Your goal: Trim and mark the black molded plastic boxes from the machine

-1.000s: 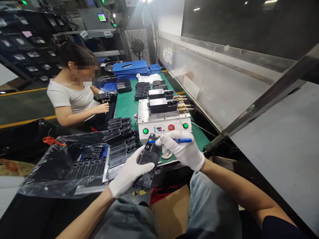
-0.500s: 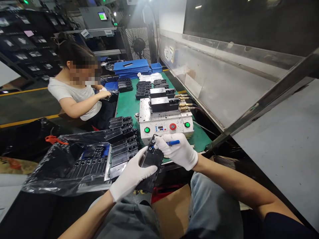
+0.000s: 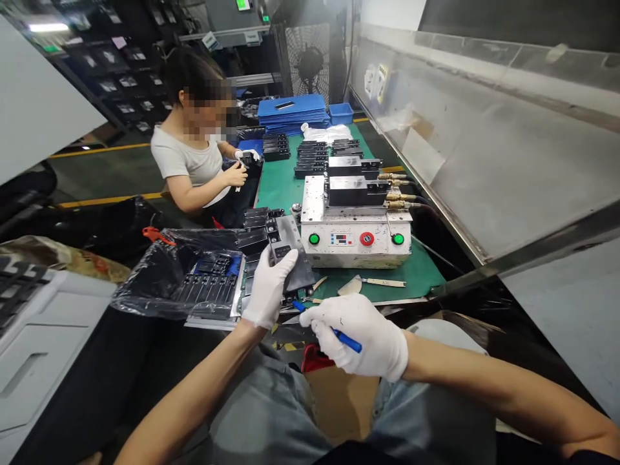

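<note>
The left hand (image 3: 268, 289), in a white cotton glove, is closed on the lower edge of a flat black plastic panel (image 3: 293, 261), which stands tilted just above a row of stacked black parts (image 3: 256, 226). The right hand (image 3: 358, 339), also gloved, is curled firmly around a blue pen (image 3: 349, 342) just below the panel, not touching it.

To the left lies a clear plastic bag (image 3: 145, 287) holding more black parts. To the right stands a steel-topped bench machine (image 3: 356, 223) with green buttons, a red stop button and two black blocks, on a green mat (image 3: 419, 278). A flat scraper (image 3: 382, 282) lies on the mat. Farther along, a co-worker (image 3: 191, 155) handles something small in gloved hands, beyond which are stacked blue trays (image 3: 293, 113).
</note>
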### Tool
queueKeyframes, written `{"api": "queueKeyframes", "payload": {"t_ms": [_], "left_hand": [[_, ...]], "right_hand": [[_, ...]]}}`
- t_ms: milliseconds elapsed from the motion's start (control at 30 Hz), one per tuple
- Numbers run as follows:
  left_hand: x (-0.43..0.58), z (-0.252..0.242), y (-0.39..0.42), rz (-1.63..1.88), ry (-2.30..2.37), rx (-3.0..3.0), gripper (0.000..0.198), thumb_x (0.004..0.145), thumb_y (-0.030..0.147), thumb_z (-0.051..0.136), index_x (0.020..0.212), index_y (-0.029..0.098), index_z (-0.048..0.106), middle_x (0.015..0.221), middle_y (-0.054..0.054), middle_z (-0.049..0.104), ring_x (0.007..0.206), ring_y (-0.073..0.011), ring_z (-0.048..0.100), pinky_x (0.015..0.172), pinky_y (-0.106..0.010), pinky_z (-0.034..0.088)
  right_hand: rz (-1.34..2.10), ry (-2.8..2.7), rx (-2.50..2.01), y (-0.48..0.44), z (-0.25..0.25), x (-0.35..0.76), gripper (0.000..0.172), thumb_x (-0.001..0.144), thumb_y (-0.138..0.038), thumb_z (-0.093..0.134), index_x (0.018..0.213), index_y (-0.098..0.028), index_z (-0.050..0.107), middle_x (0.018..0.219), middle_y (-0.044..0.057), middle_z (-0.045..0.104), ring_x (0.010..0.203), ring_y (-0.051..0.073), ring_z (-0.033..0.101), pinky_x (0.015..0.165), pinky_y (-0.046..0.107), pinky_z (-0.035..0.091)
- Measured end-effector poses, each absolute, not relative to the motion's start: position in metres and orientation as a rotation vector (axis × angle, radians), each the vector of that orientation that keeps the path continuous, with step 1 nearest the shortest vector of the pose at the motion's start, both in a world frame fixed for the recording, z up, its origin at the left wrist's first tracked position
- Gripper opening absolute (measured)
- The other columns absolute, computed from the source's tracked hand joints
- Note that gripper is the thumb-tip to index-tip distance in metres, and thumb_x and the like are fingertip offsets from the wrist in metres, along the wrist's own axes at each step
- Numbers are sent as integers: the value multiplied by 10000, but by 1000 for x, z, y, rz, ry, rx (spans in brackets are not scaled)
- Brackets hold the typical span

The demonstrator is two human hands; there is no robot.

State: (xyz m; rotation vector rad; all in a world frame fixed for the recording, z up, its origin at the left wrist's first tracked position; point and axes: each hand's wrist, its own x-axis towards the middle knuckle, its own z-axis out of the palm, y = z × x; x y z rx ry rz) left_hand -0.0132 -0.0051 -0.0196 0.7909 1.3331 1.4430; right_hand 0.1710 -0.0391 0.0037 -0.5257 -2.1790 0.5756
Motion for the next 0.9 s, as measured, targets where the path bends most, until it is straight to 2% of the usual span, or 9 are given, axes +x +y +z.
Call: {"api": "queueKeyframes", "payload": {"t_ms": [133, 267, 467, 567, 700, 833, 900], "left_hand": [[-15, -21, -7, 1473, 1355, 819, 603, 771, 375, 837, 1292, 200, 589, 1168, -79, 719, 1148, -266, 668, 1020, -412, 544], [-16, -21, -5, 1471, 1353, 811, 515, 791, 382, 821, 1228, 200, 619, 1215, -79, 706, 1199, -259, 644, 1030, -376, 530], [-18, -16, -4, 1499, 1337, 785, 442, 799, 401, 803, 1148, 187, 636, 1205, -81, 711, 1168, -259, 660, 994, -362, 542], [-17, -14, -5, 1500, 1324, 783, 436, 802, 400, 800, 1152, 192, 641, 1169, -69, 723, 1171, -251, 659, 1012, -364, 532], [-19, -14, -8, 1515, 1244, 727, 429, 824, 374, 788, 1199, 216, 652, 1235, -52, 707, 1223, -236, 629, 1054, -358, 507], [-36, -8, -7, 1527, 1156, 633, 477, 722, 325, 863, 1158, 226, 699, 1234, -49, 704, 1199, -236, 628, 979, -300, 543], [-44, -2, -3, 1538, 1105, 615, 453, 756, 424, 832, 1135, 212, 704, 1149, -63, 713, 1110, -224, 653, 905, -295, 569]], "right_hand": [[570, -2227, -546, -37, -5, 166, 205, 926, -182, 501, 1001, -174, 692, 769, 28, 740, 649, 133, 678, 634, 234, 524], [577, -2256, -515, -39, -3, 170, 192, 908, -158, 502, 944, -185, 689, 763, 14, 748, 662, 139, 703, 642, 237, 530], [461, -2181, -559, -33, 0, 183, 226, 908, -148, 497, 1025, -157, 690, 777, 29, 744, 587, 131, 649, 613, 258, 517], [445, -2197, -600, -30, -3, 185, 229, 921, -160, 484, 1009, -163, 696, 761, 31, 735, 599, 134, 651, 610, 260, 516], [477, -2203, -588, -30, -5, 186, 208, 901, -162, 498, 974, -170, 692, 731, 18, 727, 581, 132, 653, 590, 252, 518], [516, -2149, -557, -34, 1, 188, 222, 900, -146, 490, 1012, -185, 678, 733, 7, 722, 580, 126, 650, 621, 252, 535], [502, -2104, -545, -35, 5, 185, 233, 899, -138, 494, 1047, -191, 666, 762, 17, 719, 630, 143, 663, 651, 276, 543]]}}
